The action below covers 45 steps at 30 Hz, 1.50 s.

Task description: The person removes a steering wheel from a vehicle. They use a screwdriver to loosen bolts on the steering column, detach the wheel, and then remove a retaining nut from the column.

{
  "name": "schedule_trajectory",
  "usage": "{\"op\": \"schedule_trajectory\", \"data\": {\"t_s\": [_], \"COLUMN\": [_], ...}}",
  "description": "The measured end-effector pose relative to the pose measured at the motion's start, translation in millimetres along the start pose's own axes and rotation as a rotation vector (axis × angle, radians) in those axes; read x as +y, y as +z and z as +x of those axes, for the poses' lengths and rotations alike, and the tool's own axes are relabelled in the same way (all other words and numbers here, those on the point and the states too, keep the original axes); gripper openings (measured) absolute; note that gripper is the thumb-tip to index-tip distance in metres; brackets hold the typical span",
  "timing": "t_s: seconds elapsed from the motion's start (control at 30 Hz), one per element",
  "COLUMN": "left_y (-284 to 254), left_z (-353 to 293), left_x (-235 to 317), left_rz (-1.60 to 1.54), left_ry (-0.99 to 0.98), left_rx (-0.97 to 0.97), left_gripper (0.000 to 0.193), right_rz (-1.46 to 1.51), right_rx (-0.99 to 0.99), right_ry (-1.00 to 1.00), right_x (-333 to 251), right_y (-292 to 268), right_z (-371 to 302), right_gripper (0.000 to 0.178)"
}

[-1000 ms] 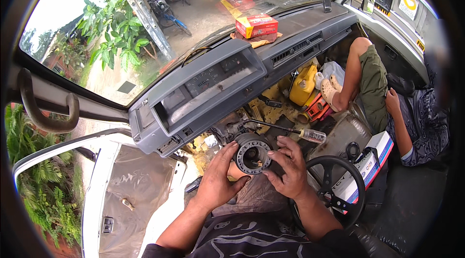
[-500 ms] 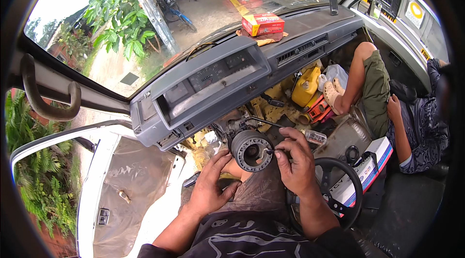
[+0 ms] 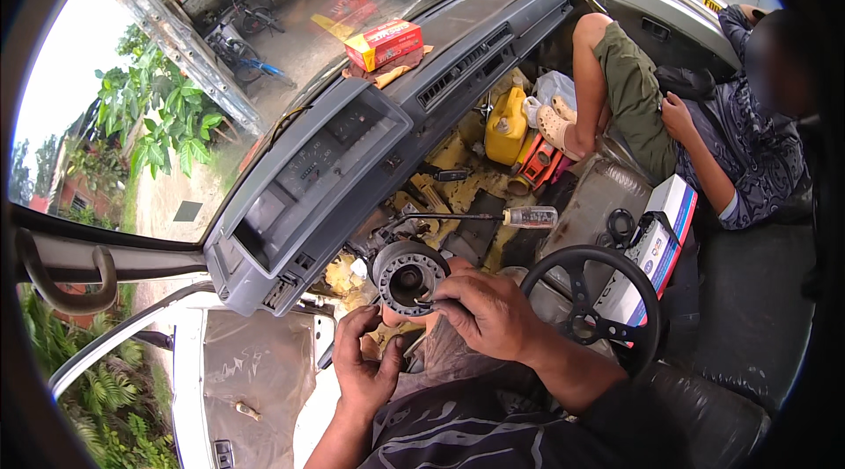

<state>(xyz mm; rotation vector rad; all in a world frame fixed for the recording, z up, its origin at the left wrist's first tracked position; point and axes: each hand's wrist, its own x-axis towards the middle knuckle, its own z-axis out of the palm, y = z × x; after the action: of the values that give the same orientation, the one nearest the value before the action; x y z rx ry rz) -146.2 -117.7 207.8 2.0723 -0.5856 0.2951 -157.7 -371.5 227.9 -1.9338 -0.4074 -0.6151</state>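
A black steering wheel hub, round with a ring of bolt holes at its face, stands on the steering column in front of me. My right hand is at the hub's right rim, thumb and fingers pinched on a small dark piece against its lower right face; its exact kind I cannot make out. Just below and left of the hub, my left hand has bent fingers with the thumb apart. Nothing shows in it. The detached black steering wheel lies to the right.
A lever with a clear handle sticks out beyond the hub. The grey dashboard carries a red box. A yellow jug stands in the footwell. A white carton lies by the wheel. Another person sits at right.
My view has turned, shifting the scene leftward. My right hand has come lower and closer against the hub's face with the small piece; my left hand's fingers have curled.
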Motion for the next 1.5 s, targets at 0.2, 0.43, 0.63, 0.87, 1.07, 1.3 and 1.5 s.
{"op": "schedule_trajectory", "data": {"t_s": [0.2,0.43,0.63,0.87,1.07,1.3,1.5], "left_y": [5,9,9,12,10,10,4], "left_z": [16,46,47,41,43,39,39], "left_x": [10,25,29,31,32,30,18], "left_rz": [0.185,0.279,0.257,0.316,0.200,0.374,0.390], "left_ry": [0.229,0.294,0.230,0.182,0.132,0.204,0.279], "left_rx": [-0.052,-0.144,-0.094,-0.067,-0.079,-0.122,-0.137], "left_gripper": [0.055,0.024,0.018,0.017,0.016,0.018,0.041], "right_rz": [0.072,0.184,0.378,0.936,1.250,1.070,0.775], "right_rx": [0.104,0.185,0.382,0.038,0.002,0.144,0.113], "right_ry": [-0.094,-0.089,0.194,0.756,0.705,0.600,0.464], "right_x": [0,13,54,88,76,67,64], "right_y": [30,41,36,53,52,37,31], "right_z": [-35,-51,-56,-55,-56,-40,-32], "right_gripper": [0.026,0.034,0.017,0.023,0.048,0.066,0.074]}}
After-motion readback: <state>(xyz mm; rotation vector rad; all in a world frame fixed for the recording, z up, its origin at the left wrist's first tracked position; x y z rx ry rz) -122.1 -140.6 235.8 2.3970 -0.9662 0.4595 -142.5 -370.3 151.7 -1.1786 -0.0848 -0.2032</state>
